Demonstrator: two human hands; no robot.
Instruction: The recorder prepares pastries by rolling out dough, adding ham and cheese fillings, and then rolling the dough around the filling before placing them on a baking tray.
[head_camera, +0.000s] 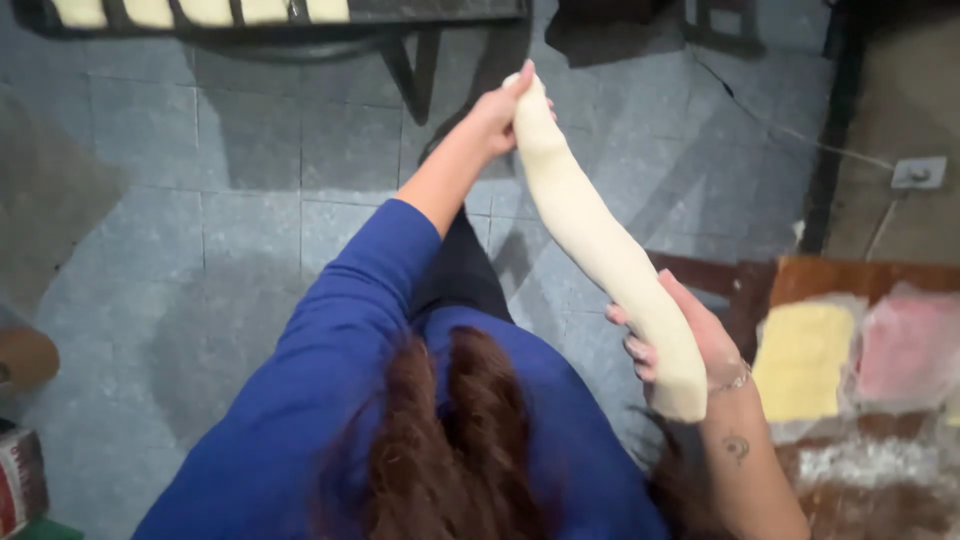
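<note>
A long, pale roll of dough (590, 230) stretches through the air from upper centre down to the right. My left hand (497, 118), on an outstretched arm in a blue sleeve, grips its far upper end. My right hand (712, 345), with a bracelet and a small tattoo on the wrist, is wrapped around the thick lower end close to my body. The dough hangs between both hands above the floor, touching nothing else.
Grey floor tiles (250, 200) lie below. A dark rack (420, 70) at the top carries a tray of pale dough rolls (200, 10). At the right stands a floured wooden table (860, 480) with a yellow block (800, 360) and a pink block (905, 350) in plastic.
</note>
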